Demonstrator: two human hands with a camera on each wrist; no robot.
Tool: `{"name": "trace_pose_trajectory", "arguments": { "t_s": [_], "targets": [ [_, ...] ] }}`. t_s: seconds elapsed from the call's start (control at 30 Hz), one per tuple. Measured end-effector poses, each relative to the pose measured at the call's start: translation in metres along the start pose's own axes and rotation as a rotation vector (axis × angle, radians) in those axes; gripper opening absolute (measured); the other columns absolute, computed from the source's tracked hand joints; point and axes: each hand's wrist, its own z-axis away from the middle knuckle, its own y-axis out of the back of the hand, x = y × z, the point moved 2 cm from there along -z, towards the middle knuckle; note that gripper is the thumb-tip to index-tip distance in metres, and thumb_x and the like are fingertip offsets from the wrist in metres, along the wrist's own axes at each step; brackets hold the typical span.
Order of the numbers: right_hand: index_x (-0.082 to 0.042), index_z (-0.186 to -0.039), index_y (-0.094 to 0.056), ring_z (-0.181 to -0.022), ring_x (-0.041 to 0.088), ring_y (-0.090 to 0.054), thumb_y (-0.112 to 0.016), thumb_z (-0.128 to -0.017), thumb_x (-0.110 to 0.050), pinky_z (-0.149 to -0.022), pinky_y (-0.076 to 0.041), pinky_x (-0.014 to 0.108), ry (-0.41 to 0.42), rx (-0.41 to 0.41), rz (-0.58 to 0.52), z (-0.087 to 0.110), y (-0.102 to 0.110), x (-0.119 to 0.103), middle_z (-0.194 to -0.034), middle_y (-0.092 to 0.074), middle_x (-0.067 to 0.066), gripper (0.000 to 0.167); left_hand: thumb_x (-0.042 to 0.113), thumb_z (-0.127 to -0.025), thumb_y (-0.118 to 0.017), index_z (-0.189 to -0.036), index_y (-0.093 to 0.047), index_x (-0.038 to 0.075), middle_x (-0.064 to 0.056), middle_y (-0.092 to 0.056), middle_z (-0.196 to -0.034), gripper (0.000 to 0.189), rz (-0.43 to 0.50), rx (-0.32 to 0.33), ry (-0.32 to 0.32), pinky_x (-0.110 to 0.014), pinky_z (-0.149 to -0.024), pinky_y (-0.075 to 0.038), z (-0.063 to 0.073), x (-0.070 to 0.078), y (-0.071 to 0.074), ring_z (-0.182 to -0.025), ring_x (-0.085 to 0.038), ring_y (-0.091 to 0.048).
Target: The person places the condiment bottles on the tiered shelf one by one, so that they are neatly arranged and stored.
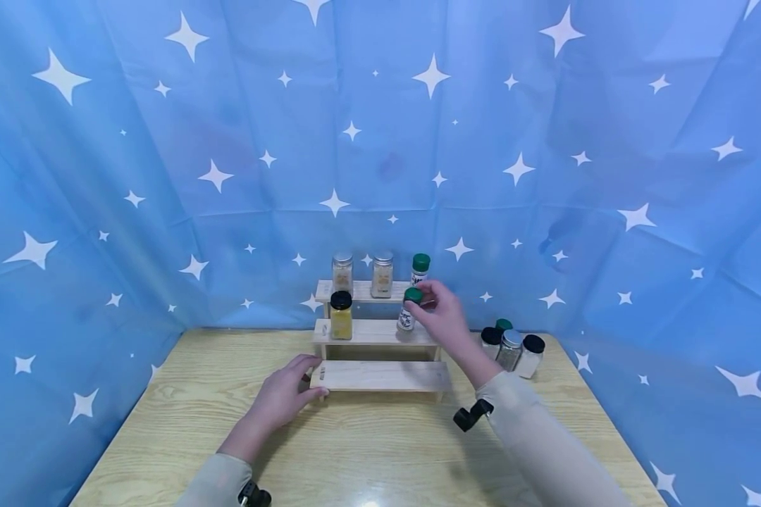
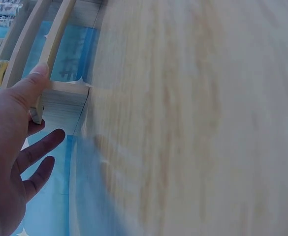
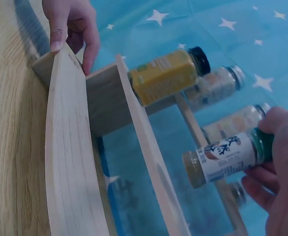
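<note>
My right hand point(image 1: 442, 317) grips a spice jar point(image 1: 407, 318) by its green cap, over the right part of the middle step of a wooden three-tier spice rack point(image 1: 380, 377). In the right wrist view the jar point(image 3: 227, 157) has a white label, and a small gap shows between its base and the step. My left hand point(image 1: 283, 392) pinches the left end of the lowest step between thumb and fingers. A yellow spice jar point(image 1: 341, 320) with a black cap stands on the middle step's left. Two silver-capped jars point(image 1: 342, 274) point(image 1: 382, 277) and a green-capped jar point(image 1: 421, 266) stand on the top step.
Several more jars point(image 1: 510, 350), with black, silver and green caps, stand together on the table point(image 1: 368, 451) to the right of the rack. A blue star-patterned curtain point(image 1: 380, 169) hangs right behind the rack and along both sides of the table.
</note>
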Motion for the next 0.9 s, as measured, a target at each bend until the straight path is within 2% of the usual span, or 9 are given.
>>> {"name": "trace_pose_trajectory", "arguments": {
  "t_s": [0.4,0.9],
  "targets": [
    [-0.009,-0.129,-0.070,-0.104,0.024,-0.071,-0.084,-0.100,-0.011,-0.094,-0.065,0.042,-0.002,-0.117,-0.043,-0.007,-0.029,-0.008,-0.114,-0.073,0.007,0.033,0.042,-0.096,-0.088,-0.152,-0.065,0.017,0.002,-0.067,-0.148,0.067,0.002,0.002,-0.009,-0.042,-0.094,-0.063,-0.001,-0.002,-0.001,-0.109,-0.014,-0.073],
    [-0.007,-0.129,-0.069,-0.105,0.022,-0.071,-0.083,-0.101,-0.009,-0.094,-0.064,0.042,0.042,-0.137,-0.041,-0.005,-0.048,-0.004,-0.119,-0.071,0.006,0.032,0.045,-0.095,-0.088,-0.154,-0.064,0.016,0.000,-0.066,-0.150,0.069,0.008,-0.010,0.001,-0.044,-0.095,-0.063,0.000,0.000,0.001,-0.110,-0.016,-0.073]
  ]
}}
